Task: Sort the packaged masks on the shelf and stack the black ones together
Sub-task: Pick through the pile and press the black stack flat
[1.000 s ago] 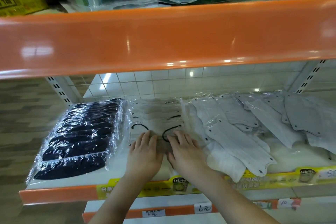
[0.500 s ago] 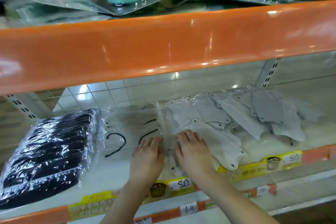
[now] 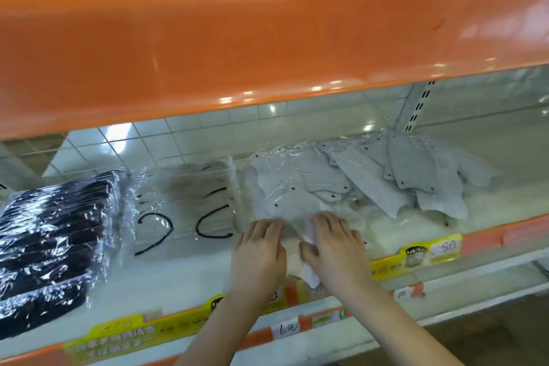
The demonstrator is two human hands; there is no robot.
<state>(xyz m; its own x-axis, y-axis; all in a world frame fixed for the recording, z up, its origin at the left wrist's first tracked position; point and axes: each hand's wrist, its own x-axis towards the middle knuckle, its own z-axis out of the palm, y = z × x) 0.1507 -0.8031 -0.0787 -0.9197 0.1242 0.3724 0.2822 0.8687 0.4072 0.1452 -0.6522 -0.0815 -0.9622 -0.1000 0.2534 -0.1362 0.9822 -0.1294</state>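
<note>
Mid-sort, working the loose grey/white packs in the middle of the shelf (image 3: 184,285). Left hand (image 3: 258,252) lies with fingers fairly straight on a grey packaged mask (image 3: 285,205), pressing it down, not clenched. Right hand (image 3: 332,246) sits just beside it on a white pack (image 3: 310,275); thumb seems tucked at the pack's edge, but I can't tell whether that's a real grip or just resting. Black mask stack (image 3: 53,241) is at the far left, well apart from both hands, wrapped and looking tidy. White packs with black ear loops (image 3: 184,211) lie between. Next, my guess: gather these light ones square and check the grey pile (image 3: 416,181) on the right for stray black packs.
</note>
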